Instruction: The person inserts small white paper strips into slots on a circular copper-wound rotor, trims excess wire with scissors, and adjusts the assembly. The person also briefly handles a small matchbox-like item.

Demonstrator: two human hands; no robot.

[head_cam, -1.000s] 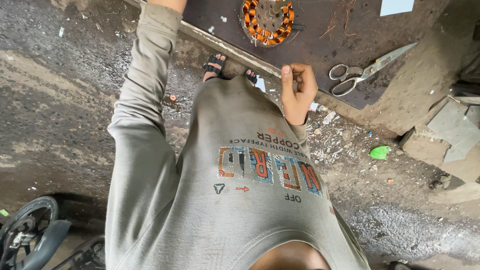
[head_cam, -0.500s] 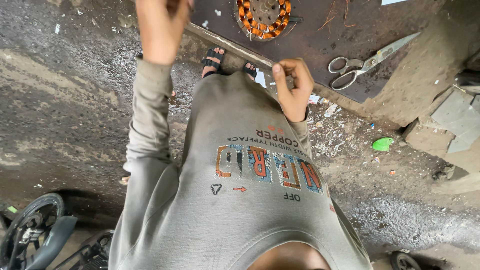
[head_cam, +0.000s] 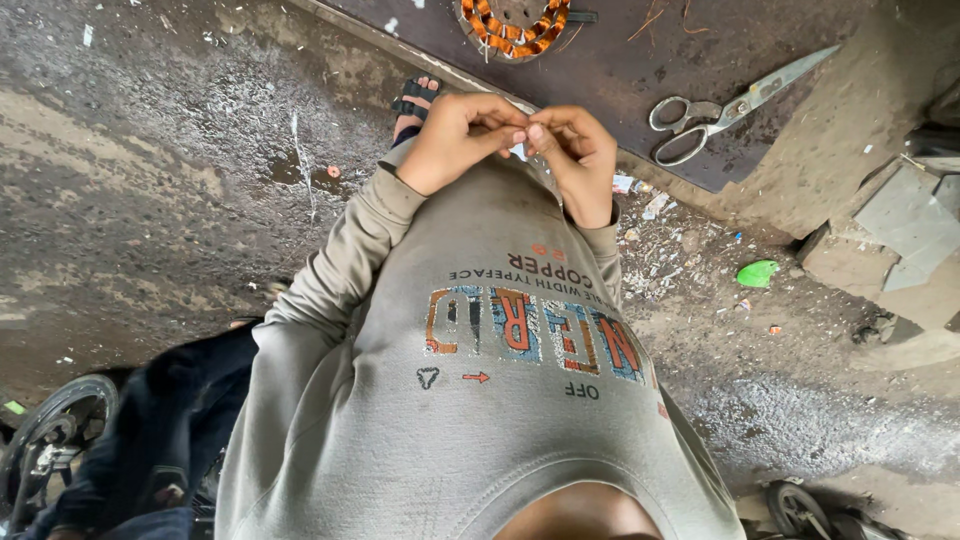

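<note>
Small pale item (head_cam: 521, 146), likely light and flimsy: pinched between fingertips of left hand (head_cam: 455, 140) and right hand (head_cam: 572, 160), both closed narrow; best gripped at ends.

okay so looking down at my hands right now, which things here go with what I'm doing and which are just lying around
In hand:
- left hand and right hand, fingertips pinched together at chest height; whatever they hold is too small to make out
- round coil with orange windings on the dark board, nearest the hands

Lying about:
- scissors
- green scrap
- grey slabs
- wheel
</note>
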